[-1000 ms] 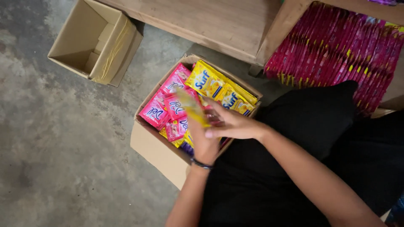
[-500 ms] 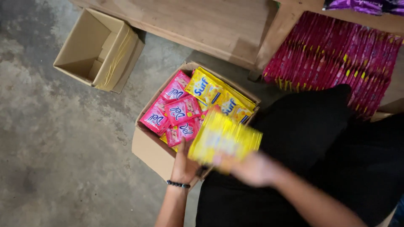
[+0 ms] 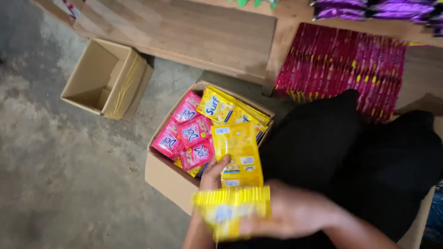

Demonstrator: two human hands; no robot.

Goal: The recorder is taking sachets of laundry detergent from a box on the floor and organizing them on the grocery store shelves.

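the left hand [image 3: 213, 174] pinches a strip of yellow packets [image 3: 237, 154] with its thumb on top, above the open box [image 3: 168, 177]. the right hand [image 3: 290, 214] (blurry) is closed around the strip's folded lower end [image 3: 230, 210].

Grey concrete floor [image 3: 55, 175]; wooden bench [image 3: 194, 32]
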